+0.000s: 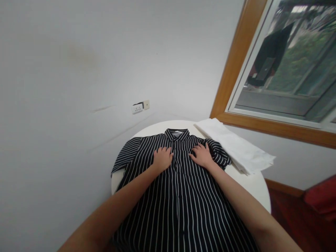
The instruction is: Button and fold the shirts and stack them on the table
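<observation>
A black shirt (181,196) with thin white stripes lies front up on a round white bench (259,192), its collar (169,135) at the far side and its body running near, out of view. Both hands rest on the chest, palms down. The left hand (162,159) lies left of the button line, fingers slightly spread; the right hand (201,155) lies right of it, fingers spread wider. The left sleeve (128,154) lies out flat; the right sleeve (217,152) is bunched. Inside the collar is a small pale patch, perhaps a label, too small to read. A folded white cloth (233,145) lies to the right, sticking out past the bench edge. Beyond stands a pale wall (78,70) with a white socket (137,108). At far right is a wood-framed window (288,77), with a dark garment (270,52) behind the glass. Red fabric (321,196) shows low at the right edge.
</observation>
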Demonstrator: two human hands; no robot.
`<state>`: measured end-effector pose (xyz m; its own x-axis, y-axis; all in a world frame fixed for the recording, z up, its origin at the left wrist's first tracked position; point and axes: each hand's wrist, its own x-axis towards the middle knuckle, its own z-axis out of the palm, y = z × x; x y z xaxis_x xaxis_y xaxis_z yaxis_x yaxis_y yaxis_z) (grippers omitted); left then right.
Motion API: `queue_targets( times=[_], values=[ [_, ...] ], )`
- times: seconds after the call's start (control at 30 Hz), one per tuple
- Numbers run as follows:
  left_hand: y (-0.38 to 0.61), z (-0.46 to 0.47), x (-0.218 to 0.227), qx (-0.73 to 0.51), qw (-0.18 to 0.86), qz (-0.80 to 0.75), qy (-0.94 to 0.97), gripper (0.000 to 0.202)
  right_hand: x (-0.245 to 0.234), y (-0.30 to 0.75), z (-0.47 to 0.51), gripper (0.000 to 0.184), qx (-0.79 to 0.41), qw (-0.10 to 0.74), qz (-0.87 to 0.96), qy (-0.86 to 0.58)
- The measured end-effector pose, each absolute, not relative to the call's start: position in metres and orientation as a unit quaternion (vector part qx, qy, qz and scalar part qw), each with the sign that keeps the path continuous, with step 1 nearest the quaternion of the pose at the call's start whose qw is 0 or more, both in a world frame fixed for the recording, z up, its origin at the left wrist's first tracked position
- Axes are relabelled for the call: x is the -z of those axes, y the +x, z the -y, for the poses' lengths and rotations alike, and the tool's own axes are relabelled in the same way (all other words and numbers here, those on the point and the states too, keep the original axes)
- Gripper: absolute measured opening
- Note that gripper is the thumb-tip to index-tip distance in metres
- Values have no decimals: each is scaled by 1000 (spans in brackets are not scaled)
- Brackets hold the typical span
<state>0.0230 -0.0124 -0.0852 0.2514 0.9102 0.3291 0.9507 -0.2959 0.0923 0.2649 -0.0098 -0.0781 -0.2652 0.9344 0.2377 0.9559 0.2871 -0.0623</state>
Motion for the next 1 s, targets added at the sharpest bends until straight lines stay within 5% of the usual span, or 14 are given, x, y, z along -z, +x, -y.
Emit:
queue_targets(
  times=[0.6, 1.0],
  values=[
    [31, -60, 103, 235, 26, 568, -788, 39, 90, 228, -42, 67, -51, 121, 723, -679],
    [28, -66, 103, 260, 28, 559, -787, 29, 79, 228, -15, 28, -35, 272, 867, -415]
  ],
)
